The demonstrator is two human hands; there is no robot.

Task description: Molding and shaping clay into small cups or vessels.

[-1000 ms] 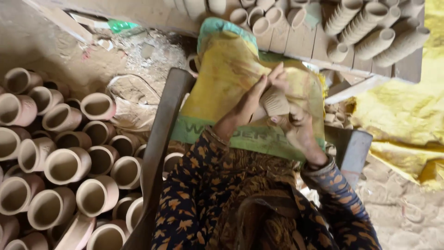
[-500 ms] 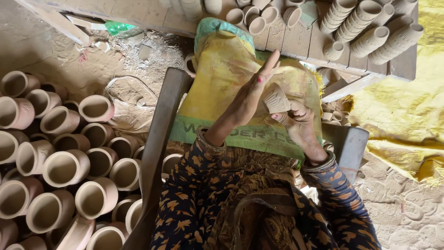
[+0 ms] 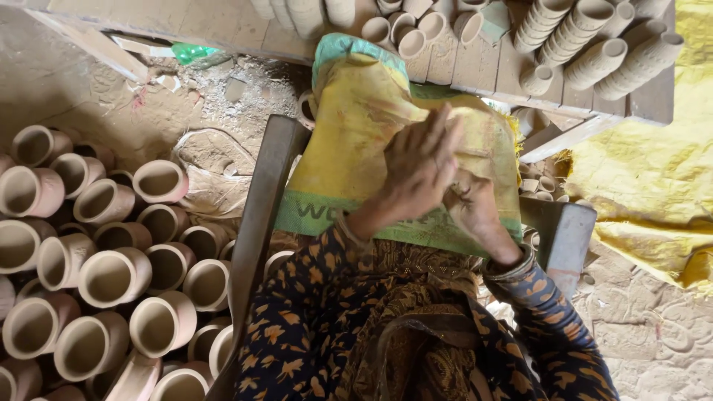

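- Lower left: I see unfired round clay pots heaped on dusty earth floor.
- Centre: my left hand, fingers spread and holding nothing, covers my right hand; whether that one grasps anything I cannot tell.
- Beneath them lies a yellow woven sack.
- Top: stacked clay cups on a wooden plank platform.

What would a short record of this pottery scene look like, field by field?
Left hand: left hand raised flat, fingers together, above the right hand
Right hand: right hand curled below it; what it holds is hidden
Beneath hands: yellow sack laid over the lap
Left side: unfired clay cups heaped on the ground
Top: more cups stacked on a wooden board
Right side: yellow sheet
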